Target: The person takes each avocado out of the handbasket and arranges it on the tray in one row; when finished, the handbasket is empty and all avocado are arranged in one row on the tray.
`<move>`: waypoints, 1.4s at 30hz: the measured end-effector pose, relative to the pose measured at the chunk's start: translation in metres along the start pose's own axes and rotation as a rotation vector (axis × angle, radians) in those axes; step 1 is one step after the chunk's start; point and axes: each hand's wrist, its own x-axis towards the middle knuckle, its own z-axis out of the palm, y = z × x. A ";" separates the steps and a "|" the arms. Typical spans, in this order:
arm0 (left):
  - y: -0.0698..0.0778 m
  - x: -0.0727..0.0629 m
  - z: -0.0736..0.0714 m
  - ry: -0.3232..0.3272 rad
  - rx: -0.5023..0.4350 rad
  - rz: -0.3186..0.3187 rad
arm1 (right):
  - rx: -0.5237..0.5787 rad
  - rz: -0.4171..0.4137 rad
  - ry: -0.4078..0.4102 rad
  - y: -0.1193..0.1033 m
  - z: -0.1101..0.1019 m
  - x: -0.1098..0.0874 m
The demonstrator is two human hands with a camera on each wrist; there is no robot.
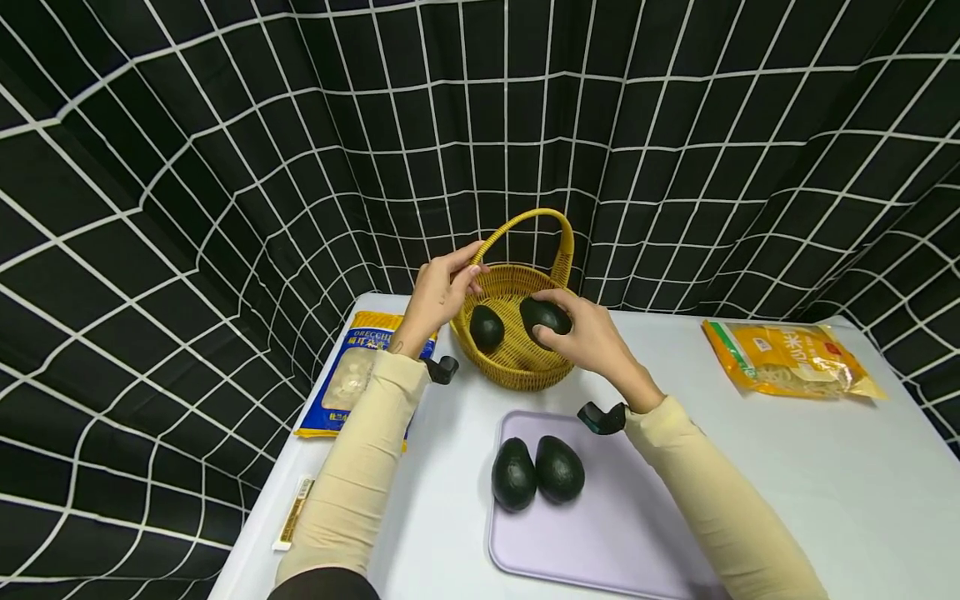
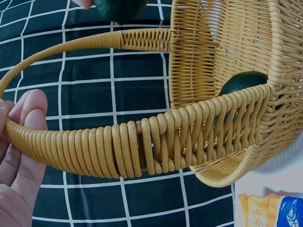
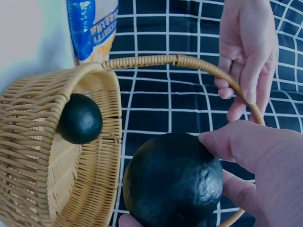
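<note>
My left hand (image 1: 441,293) pinches the arched handle of a yellow wicker basket (image 1: 517,379) on its left side; the left wrist view shows the fingers around the handle (image 2: 85,146). Over the basket's right half, my right hand (image 1: 588,329) grips a dark green avocado (image 1: 545,319) between thumb and fingers. In the right wrist view this held avocado (image 3: 173,182) appears large, outside the basket's rim. Another avocado (image 1: 487,328) lies inside the basket at the left, seen also in the right wrist view.
Two avocados (image 1: 514,475) lie side by side on a pale lilac tray (image 1: 600,550) in front of the basket. A blue pasta bag (image 1: 345,379) lies partly under the left forearm. An orange food bag (image 1: 787,358) is at the right, a small narrow packet (image 1: 296,512) front left.
</note>
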 end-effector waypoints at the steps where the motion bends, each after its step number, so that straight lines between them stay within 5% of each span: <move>1: 0.000 0.000 0.000 0.000 -0.002 -0.001 | 0.000 0.002 0.002 0.001 0.000 -0.002; 23: -0.002 -0.002 -0.002 -0.003 0.004 0.006 | -0.011 0.020 0.122 0.013 -0.003 -0.060; 42: -0.001 -0.001 -0.001 -0.006 -0.014 0.003 | 0.039 0.185 0.137 0.024 0.010 -0.115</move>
